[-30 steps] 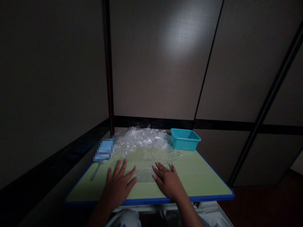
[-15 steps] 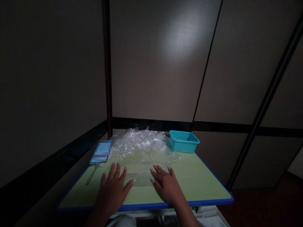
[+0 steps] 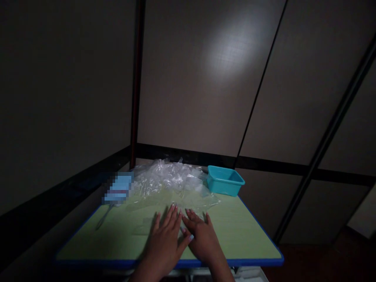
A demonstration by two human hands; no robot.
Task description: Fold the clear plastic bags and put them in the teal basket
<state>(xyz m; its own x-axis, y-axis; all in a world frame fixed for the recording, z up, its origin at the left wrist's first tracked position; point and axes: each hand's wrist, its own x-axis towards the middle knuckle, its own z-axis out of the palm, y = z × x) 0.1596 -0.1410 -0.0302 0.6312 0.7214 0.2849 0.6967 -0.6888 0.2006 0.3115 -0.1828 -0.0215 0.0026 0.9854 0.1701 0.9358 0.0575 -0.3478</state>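
Note:
A flat strip of clear plastic, likely a bag point(image 3: 143, 227), lies on the table near its front edge. My left hand point(image 3: 166, 239) rests flat over it, fingers stretched forward and thumb out to the right. Close beside it, my right hand point(image 3: 202, 239) also lies palm down, its fingers spread and pointing ahead. The left thumb meets the edge of the right hand. Much of the flat plastic is hidden under both hands. Beyond my fingertips sits a heap of crumpled clear plastic bags point(image 3: 173, 178).
A turquoise plastic basin point(image 3: 225, 181) stands at the back right of the light green table point(image 3: 243, 235), which has a blue edge. On the left lies a blurred-out blue item point(image 3: 119, 188) with a strap point(image 3: 104, 217). Panelled walls point(image 3: 190, 78) close off the back and left.
My left hand has slid right across the plastic until it is beside my right hand. The right hand stays about where it was. The view has tilted slightly.

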